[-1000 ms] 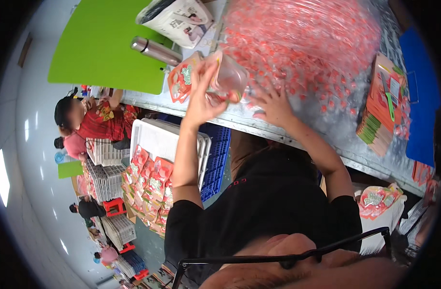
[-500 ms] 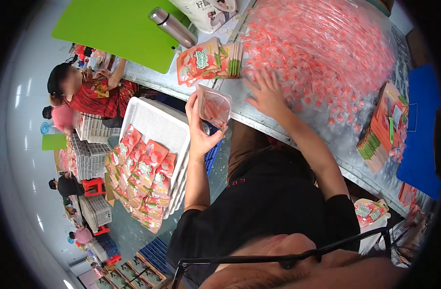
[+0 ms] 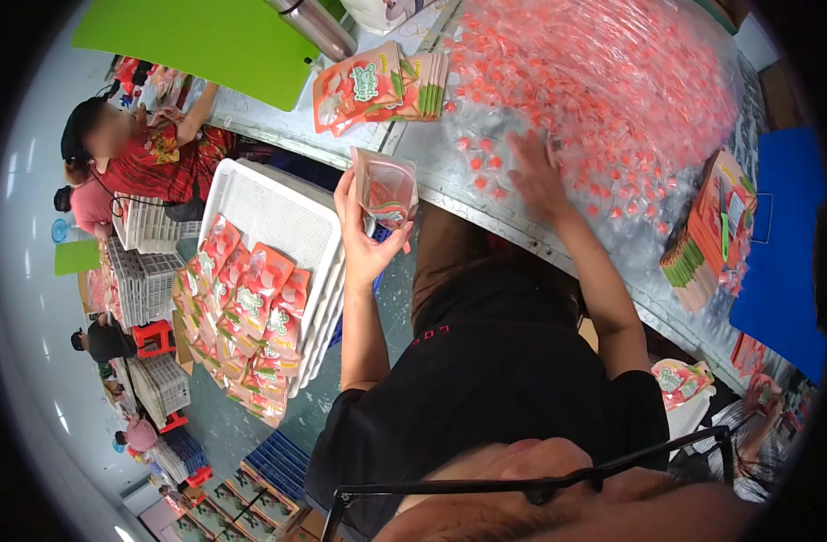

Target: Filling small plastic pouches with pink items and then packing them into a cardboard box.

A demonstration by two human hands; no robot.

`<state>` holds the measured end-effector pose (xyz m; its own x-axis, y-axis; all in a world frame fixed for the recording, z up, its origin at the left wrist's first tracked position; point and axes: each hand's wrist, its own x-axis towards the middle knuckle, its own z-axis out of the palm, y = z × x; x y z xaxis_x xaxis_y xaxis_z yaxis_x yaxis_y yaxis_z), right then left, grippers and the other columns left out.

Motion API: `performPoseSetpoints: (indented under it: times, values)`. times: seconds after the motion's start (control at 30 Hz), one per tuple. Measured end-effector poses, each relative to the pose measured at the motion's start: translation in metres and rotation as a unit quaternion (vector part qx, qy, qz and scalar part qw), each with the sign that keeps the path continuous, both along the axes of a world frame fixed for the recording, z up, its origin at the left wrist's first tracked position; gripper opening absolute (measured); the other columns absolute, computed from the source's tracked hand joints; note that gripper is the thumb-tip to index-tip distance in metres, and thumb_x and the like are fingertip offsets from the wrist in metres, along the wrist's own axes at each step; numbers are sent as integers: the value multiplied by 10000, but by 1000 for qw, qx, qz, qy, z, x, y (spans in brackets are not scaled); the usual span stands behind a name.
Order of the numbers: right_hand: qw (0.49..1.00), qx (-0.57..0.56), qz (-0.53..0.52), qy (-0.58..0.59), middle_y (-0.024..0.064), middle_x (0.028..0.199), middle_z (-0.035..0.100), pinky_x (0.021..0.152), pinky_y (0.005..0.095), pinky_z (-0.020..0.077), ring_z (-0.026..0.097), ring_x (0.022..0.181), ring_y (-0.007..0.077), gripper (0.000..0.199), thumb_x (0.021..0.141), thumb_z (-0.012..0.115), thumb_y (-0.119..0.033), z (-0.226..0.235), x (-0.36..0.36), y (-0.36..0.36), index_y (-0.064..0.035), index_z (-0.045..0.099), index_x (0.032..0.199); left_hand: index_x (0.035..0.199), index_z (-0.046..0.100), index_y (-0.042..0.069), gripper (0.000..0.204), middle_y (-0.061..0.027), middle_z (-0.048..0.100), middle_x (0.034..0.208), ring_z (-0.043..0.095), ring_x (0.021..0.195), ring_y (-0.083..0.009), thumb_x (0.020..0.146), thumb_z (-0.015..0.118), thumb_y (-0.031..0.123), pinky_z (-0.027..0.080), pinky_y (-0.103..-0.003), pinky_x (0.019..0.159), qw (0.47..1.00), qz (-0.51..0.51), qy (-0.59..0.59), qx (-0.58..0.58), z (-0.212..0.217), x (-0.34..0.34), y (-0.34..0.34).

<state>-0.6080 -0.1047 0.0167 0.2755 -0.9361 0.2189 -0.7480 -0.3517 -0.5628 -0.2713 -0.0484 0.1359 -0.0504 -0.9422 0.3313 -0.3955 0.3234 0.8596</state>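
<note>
The left hand (image 3: 364, 239), now lowered from the bench (image 3: 432, 158), grips an open clear pouch (image 3: 386, 188) above a white tray (image 3: 274, 221); the right hand (image 3: 535, 172) has reached, fingers spread, into wrapped red candies (image 3: 612, 81) to fill it.

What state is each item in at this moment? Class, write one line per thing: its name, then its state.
Left hand: raised, fingers gripping the clear pouch.
Clear pouch: held upright, top looks open, partly filled.
Right hand: palm down, spread on the wrapped candies.
Wrapped candies: loose, heaped across the table.
Printed pouches: stacked flat on the table.
White tray: part-filled with printed packets at its near end.
Metal flask: lying on its side.
</note>
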Motion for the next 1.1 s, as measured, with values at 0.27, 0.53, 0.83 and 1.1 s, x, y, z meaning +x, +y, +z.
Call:
performPoseSetpoints:
  times: [0.27, 0.53, 0.83, 1.1]
  values:
    - [989, -60, -32, 130, 131, 1670, 327, 1198, 700, 200, 210, 1553, 445, 761, 971, 625, -494, 14, 13, 6, -178, 367, 1613, 1542, 436, 50, 989, -165, 334, 1534, 437, 1411, -319, 648, 854, 104, 434, -446, 1130, 1000, 10, 23, 9, -10, 9, 1]
    - [986, -116, 82, 82, 125, 1595, 418, 1186, 659, 263, 320, 1491, 420, 691, 872, 720, -533, 20, 73, -18, -166, 586, 1442, 1563, 431, 81, 1033, -182, 353, 1528, 429, 1417, -342, 625, 862, 125, 395, -451, 1158, 1000, -10, -16, -1, -1, 1, -1]
    - [980, -182, 60, 59, 18, 966, 644, 612, 364, 519, 612, 812, 213, 175, 883, 740, -257, -23, 63, -16, -134, 700, 999, 1568, 437, 94, 1025, -231, 365, 1522, 412, 1423, -389, 645, 884, 110, 383, -469, 1161, 993, -37, -106, -34, -9, -14, -19]
    - [621, 220, -80, -748, -34, 726, 527, 502, 243, 382, 466, 586, 52, 120, 1013, 682, -186, 90, 51, -43, -113, 639, 928, 1551, 470, 129, 1035, -228, 348, 1529, 440, 1381, -411, 607, 890, 63, 427, -458, 1137, 987, -58, -152, 0, -15, -46, -28]
